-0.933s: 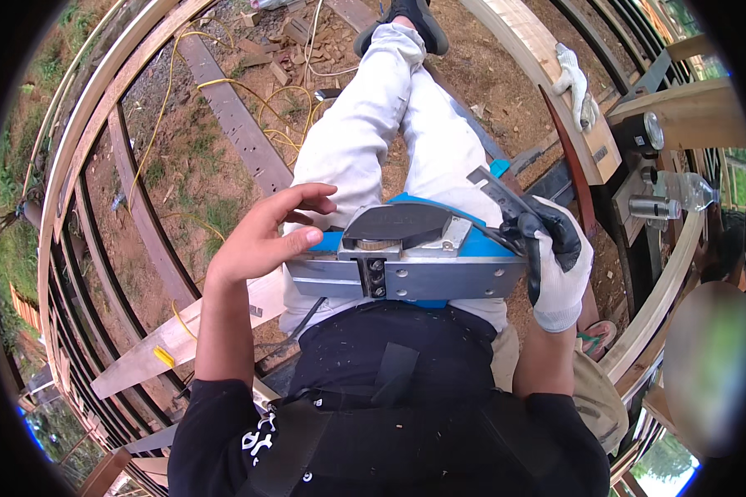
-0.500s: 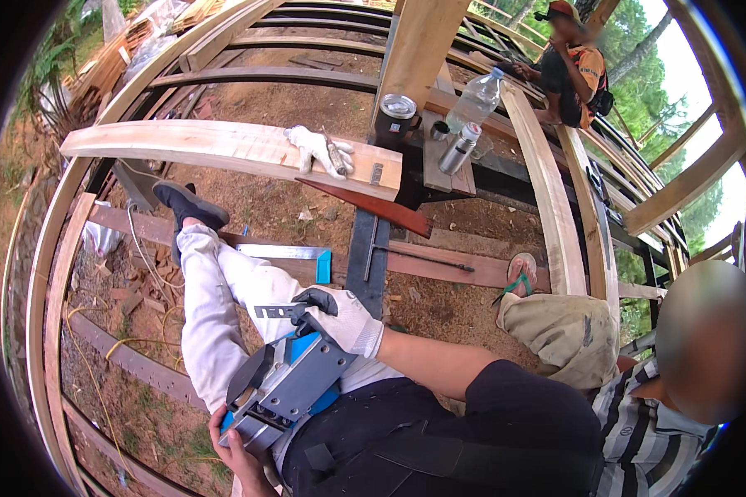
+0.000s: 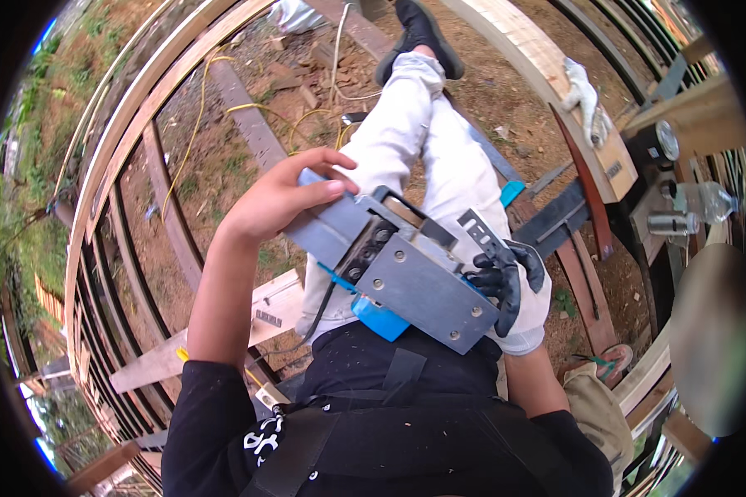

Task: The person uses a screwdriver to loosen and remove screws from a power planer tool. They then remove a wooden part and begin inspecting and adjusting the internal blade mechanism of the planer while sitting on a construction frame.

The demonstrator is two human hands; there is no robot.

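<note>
An electric planer, blue and grey, lies sole-up across my lap, its cutter slot facing up. My bare left hand grips its end plate, thumb on the flat face and fingers over the edge. In a white glove with dark fingertips, my right hand is closed on a dark slotted metal plate, which stands up beside the planer's far end. The fingers partly hide the plate's lower part. A black cord runs down from the planer beside my left thigh.
A thick wooden beam at the far right carries a work glove. Beyond are a dark mug, a plastic bottle and a metal flask. A reddish wood piece lies beside the beam. Another person sits at right.
My view has swung left and down over my lap. My left hand has shifted up onto the planer's end plate. The slotted plate stays in my right hand.
</note>
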